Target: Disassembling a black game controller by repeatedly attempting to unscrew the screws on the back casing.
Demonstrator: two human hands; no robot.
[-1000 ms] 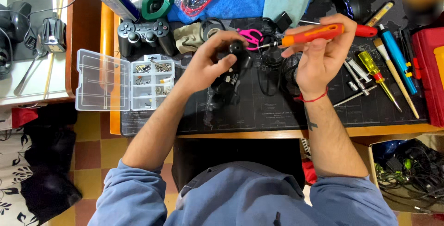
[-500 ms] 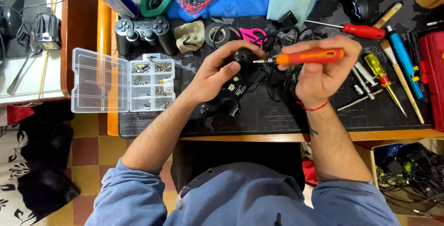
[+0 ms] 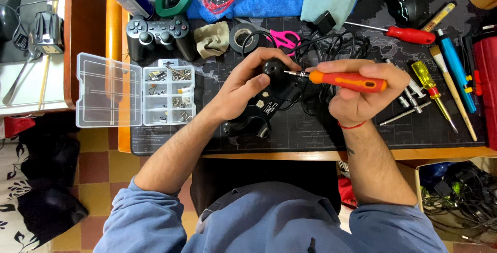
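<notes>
Right hand [image 3: 362, 97] has its fingers curled tight around an orange-handled screwdriver [image 3: 348, 81], held sideways with the metal tip touching the back of a black game controller [image 3: 266, 100]. Left hand [image 3: 243, 84] is wrapped around that controller – thumb and fingers clamped on its upper part – propping it just above the black desk mat [image 3: 321, 134] near the front edge. A tangle of black cable [image 3: 331, 46] sits right behind it. Off to the left, an open clear parts box [image 3: 137, 96] with small screws; a second controller [image 3: 158, 34] lies behind it.
</notes>
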